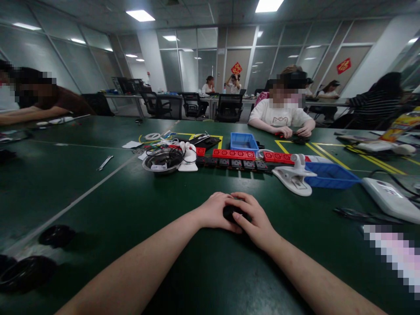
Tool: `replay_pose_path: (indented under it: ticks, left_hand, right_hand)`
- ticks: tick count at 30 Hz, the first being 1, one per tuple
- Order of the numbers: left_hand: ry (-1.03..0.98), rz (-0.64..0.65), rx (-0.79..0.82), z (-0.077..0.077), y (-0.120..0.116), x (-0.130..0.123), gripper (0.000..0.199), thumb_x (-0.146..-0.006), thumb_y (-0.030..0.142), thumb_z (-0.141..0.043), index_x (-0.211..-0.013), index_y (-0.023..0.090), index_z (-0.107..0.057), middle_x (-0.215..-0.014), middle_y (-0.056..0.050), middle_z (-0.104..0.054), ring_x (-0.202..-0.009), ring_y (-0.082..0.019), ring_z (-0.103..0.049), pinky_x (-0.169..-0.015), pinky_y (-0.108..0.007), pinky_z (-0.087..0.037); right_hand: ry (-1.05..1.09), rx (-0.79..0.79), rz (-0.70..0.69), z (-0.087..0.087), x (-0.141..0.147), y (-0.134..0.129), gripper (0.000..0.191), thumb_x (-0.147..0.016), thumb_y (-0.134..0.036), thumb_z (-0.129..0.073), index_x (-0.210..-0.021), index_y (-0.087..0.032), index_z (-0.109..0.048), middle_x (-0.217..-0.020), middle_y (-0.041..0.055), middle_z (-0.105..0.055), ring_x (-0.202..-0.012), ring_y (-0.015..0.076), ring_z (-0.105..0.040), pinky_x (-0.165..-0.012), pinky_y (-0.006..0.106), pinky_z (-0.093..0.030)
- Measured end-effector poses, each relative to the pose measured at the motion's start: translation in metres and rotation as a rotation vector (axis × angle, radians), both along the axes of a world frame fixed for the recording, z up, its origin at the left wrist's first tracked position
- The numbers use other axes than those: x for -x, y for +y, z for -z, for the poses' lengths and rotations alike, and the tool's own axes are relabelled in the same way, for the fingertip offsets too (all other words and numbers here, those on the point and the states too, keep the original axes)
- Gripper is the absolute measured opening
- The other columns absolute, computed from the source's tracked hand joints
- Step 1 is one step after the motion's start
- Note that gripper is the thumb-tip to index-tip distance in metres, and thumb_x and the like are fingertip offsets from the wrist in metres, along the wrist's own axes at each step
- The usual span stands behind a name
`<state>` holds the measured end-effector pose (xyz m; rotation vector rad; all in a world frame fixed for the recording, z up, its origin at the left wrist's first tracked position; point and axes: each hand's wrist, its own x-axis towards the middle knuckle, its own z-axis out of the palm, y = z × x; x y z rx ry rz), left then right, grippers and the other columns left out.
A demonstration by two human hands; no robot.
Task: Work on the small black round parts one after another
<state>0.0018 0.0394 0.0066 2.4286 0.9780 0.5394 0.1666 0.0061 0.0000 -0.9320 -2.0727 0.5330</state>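
Both hands meet over the green table (157,199), around a small black rounded object (231,213) whose exact kind I cannot make out. My left hand (212,211) curls about its left side, the fingers partly covered by the other hand. From the right, my right hand (257,219) lays its fingers across the top, with the thumb against the near side. The object's underside and far side are hidden. Beyond the hands runs a row of red socket modules (233,154) with black socket modules (236,164) in front.
A metal bowl (146,167) of cables and a white clip (188,158) stand beyond, left. Another white clip (297,179) and a blue bin (334,178) are right, near a white device (390,199). A wrench (105,162) and black coils (56,235) lie left. A person (278,111) works opposite.
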Motion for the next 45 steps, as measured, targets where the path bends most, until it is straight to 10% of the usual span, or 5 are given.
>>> replay_pose_path:
  ticks: [10, 25, 45]
  left_hand:
    - [0.008, -0.118, -0.091, 0.01, 0.0, -0.002, 0.065, -0.044, 0.063, -0.071, -0.089, 0.021, -0.051, -0.09, -0.001, -0.053, -0.091, -0.023, -0.051, -0.102, -0.05, -0.02]
    - [0.007, -0.074, -0.095, 0.007, 0.0, -0.004, 0.044, -0.056, 0.049, -0.072, -0.084, 0.019, -0.054, -0.085, -0.002, -0.055, -0.083, -0.021, -0.051, -0.078, -0.033, -0.039]
    - [-0.011, 0.055, -0.024, 0.004, 0.002, 0.001, 0.034, -0.058, 0.038, -0.073, -0.085, 0.022, -0.061, -0.102, -0.001, -0.058, -0.099, -0.023, -0.05, -0.092, -0.036, -0.033]
  right_hand:
    - [0.063, 0.001, 0.092, 0.0, 0.002, 0.001, 0.025, -0.083, -0.04, -0.047, -0.096, -0.019, -0.054, -0.094, 0.0072, -0.055, -0.09, 0.0225, -0.051, -0.08, 0.038, -0.041]
    - [0.053, 0.044, 0.208, -0.001, 0.005, 0.002, 0.013, -0.075, -0.03, -0.057, -0.078, -0.019, -0.051, -0.08, 0.0042, -0.05, -0.077, 0.0203, -0.048, -0.071, 0.035, -0.04]
    - [0.193, 0.001, -0.079, -0.004, 0.0, 0.001, 0.023, -0.068, -0.009, -0.042, -0.074, -0.022, -0.06, -0.082, 0.002, -0.064, -0.088, 0.021, -0.05, -0.08, 0.036, -0.041]
